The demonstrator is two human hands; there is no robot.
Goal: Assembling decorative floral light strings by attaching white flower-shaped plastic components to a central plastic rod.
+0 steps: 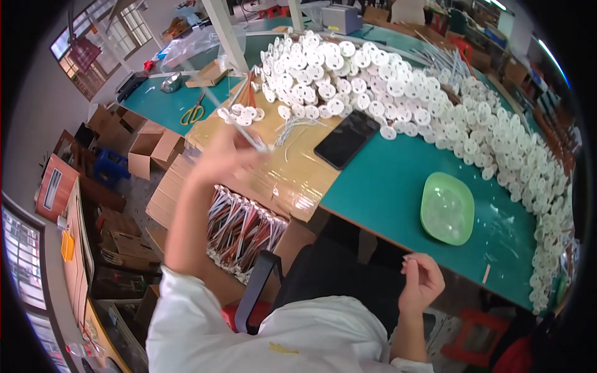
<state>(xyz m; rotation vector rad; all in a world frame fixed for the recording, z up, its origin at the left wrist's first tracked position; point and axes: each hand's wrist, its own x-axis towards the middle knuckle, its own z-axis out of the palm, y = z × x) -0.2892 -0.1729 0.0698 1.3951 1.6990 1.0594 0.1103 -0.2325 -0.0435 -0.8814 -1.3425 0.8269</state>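
My left hand (pixel 225 160), smeared by motion, is raised over the cardboard sheet at the table's left end. Its fingers are closed on a thin grey strip with a white end (pixel 260 147); the strip slants up to the left. Below that arm an open carton holds many grey and brown strips with white ends (pixel 239 227). My right hand (pixel 423 283) is in front of the table edge with its fingertips pressed together; whether something small is between them cannot be seen. Nearest to it on the table stands a green bowl (pixel 430 225) with clear, whitish contents.
White round discs with holes (pixel 398 87) lie heaped along the table's back and right side. A black phone (pixel 347 140), loose pale strings (pixel 297 127), a few discs (pixel 242 114) and yellow-handled scissors (pixel 194 113) lie nearer. A red stool (pixel 476 336) stands at lower right.
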